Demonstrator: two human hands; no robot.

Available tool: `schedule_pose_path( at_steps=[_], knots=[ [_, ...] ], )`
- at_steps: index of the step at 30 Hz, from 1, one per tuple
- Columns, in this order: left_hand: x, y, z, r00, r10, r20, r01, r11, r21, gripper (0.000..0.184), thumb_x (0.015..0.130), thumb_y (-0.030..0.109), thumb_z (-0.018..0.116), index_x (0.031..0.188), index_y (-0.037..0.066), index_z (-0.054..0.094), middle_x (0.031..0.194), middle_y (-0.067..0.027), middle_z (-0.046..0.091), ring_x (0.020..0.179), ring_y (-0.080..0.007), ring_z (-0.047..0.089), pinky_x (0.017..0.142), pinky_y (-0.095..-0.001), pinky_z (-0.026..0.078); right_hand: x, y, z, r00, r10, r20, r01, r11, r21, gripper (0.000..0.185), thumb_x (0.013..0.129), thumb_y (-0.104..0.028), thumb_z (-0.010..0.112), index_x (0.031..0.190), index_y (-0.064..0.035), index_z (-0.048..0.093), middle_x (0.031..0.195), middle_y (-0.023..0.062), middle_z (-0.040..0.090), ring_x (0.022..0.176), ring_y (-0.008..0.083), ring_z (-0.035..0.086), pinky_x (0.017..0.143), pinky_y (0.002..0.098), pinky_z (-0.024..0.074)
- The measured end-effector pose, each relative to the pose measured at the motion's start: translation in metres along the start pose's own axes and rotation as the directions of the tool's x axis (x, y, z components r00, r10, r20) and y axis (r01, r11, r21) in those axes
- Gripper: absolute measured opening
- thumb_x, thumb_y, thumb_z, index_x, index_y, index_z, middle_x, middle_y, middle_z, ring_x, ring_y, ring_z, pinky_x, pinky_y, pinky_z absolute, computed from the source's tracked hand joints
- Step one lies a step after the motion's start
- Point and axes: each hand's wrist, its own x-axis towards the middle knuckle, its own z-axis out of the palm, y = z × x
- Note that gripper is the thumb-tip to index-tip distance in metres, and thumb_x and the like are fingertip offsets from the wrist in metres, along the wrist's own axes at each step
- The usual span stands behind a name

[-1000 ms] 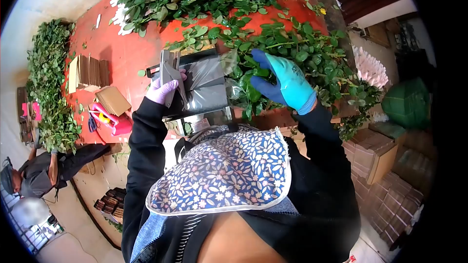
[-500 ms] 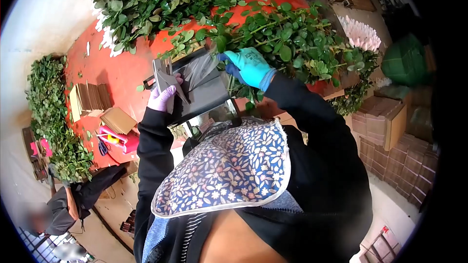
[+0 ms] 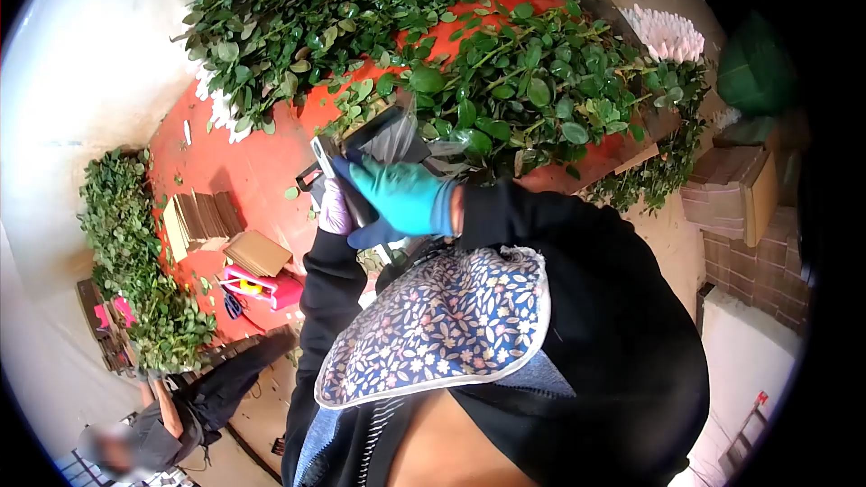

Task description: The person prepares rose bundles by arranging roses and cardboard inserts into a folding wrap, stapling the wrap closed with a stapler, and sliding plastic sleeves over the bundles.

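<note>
My left hand (image 3: 335, 209), in a lilac glove, is closed around a grey two-armed tool (image 3: 325, 159) that looks like a stapler and now shows mostly edge-on. Over the tool's near side lies my right hand (image 3: 401, 197), in a teal glove with dark blue fingers. Its fingers and thumb reach around the tool, hiding much of it and part of my left hand. Just beyond both hands is a dark tray (image 3: 377, 129) with clear plastic film (image 3: 403, 137) on it. Leafy green stems (image 3: 505, 90) lie close behind the film.
The red table (image 3: 271, 167) carries more leafy stems (image 3: 316, 18) at the back. Folded cardboard pieces (image 3: 203, 221), a brown pad (image 3: 258, 253) and a pink holder (image 3: 275, 290) lie at left. Another person (image 3: 185, 424) is at lower left. Cardboard boxes (image 3: 731, 189) stand at right.
My right hand has left the plastic film and moved left and down onto the grey tool. The tool has turned edge-on in my left hand. The whole view has shifted slightly.
</note>
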Motion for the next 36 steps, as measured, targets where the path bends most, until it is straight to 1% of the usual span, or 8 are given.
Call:
schedule_pose_path(
  at_steps=[4,13,16,17,19,21,23,36],
  knots=[
    [0.02,-0.005,-0.022,0.984,-0.048,0.17,0.041,0.998,0.049,0.058,0.1,0.045,0.043,0.143,0.006,0.036,0.138,-0.0145,0.049,0.122,-0.0282,0.052,0.103,-0.0407,0.043,0.001,0.006,0.027,0.996,0.089,0.003,-0.088,0.985,-0.145,0.092,0.078,-0.039,0.071,0.146,0.0016,0.024,0.141,0.0314,0.038,0.109,0.0427,0.056,0.093,0.0448,0.0472],
    [0.026,0.011,-0.018,0.875,0.27,0.402,-0.476,0.634,0.61,0.031,0.1,0.012,0.045,0.127,-0.003,0.052,0.111,-0.0133,0.064,0.094,-0.0231,0.065,0.084,-0.0306,0.05,0.013,0.038,0.033,0.981,0.195,0.001,-0.174,0.873,0.456,0.084,0.078,-0.017,0.07,0.148,-0.0089,0.025,0.132,0.0214,0.05,0.113,0.0336,0.057,0.092,0.0389,0.0476],
    [0.03,0.014,-0.014,0.844,0.283,0.456,-0.535,0.384,0.752,0.063,0.079,0.015,0.077,0.131,0.0,0.045,0.094,-0.0139,0.063,0.069,-0.0195,0.063,0.067,-0.0281,0.052,-0.003,0.064,0.037,0.971,0.225,-0.079,-0.12,0.746,0.655,0.082,0.075,-0.008,0.069,0.146,-0.0075,0.027,0.121,0.0142,0.059,0.101,0.0254,0.061,0.088,0.0355,0.0491],
    [0.025,0.017,-0.013,0.971,0.042,0.233,-0.201,0.672,0.713,0.08,0.074,0.019,0.082,0.138,0.001,0.038,0.102,-0.0154,0.062,0.069,-0.02,0.062,0.067,-0.0284,0.052,-0.007,0.074,0.034,0.956,0.29,-0.035,-0.148,0.584,0.798,0.077,0.076,-0.01,0.068,0.143,-0.0072,0.031,0.12,0.0134,0.059,0.099,0.0229,0.061,0.084,0.0341,0.0502],
    [0.018,0.038,0.02,0.948,0.111,0.299,-0.315,0.175,0.933,0.112,0.056,0.037,0.091,0.146,0.006,0.03,0.128,-0.0169,0.048,0.086,-0.0248,0.059,0.076,-0.0353,0.051,-0.022,0.097,0.029,0.893,0.43,0.137,-0.164,0.027,0.986,0.065,0.079,-0.013,0.067,0.138,-0.0066,0.038,0.118,0.0117,0.06,0.096,0.0177,0.062,0.076,0.0314,0.0524],
    [0.025,0.037,0.024,0.854,0.12,0.507,-0.442,-0.347,0.827,0.116,0.047,0.052,0.089,0.143,0.011,0.038,0.128,-0.0147,0.048,0.103,-0.0314,0.054,0.09,-0.0423,0.046,-0.036,0.095,0.008,0.856,0.51,0.08,-0.06,-0.056,0.997,0.053,0.081,-0.015,0.065,0.13,-0.0059,0.047,0.114,0.0101,0.061,0.095,0.0158,0.063,0.071,0.0311,0.0543],
    [0.025,0.044,0.041,0.934,0.006,0.357,-0.327,-0.391,0.861,0.108,0.046,0.054,0.088,0.138,0.016,0.045,0.13,-0.0156,0.044,0.118,-0.0357,0.042,0.101,-0.049,0.035,-0.04,0.091,-0.01,0.865,0.486,0.124,-0.044,-0.174,0.984,0.049,0.082,-0.017,0.066,0.127,-0.0032,0.051,0.109,0.0093,0.064,0.096,0.0198,0.064,0.076,0.0319,0.0544],
    [0.026,0.023,0.021,0.888,0.055,0.457,-0.419,-0.317,0.851,0.132,0.043,0.071,0.077,0.15,0.014,0.025,0.153,-0.0081,0.03,0.138,-0.0412,0.027,0.113,-0.0561,0.018,-0.122,0.044,-0.044,0.885,0.435,0.166,-0.264,0.175,0.949,0.054,0.091,-0.007,0.054,0.142,-0.0025,0.036,0.133,0.014,0.054,0.121,0.024,0.054,0.101,0.0365,0.0437]
  ],
)
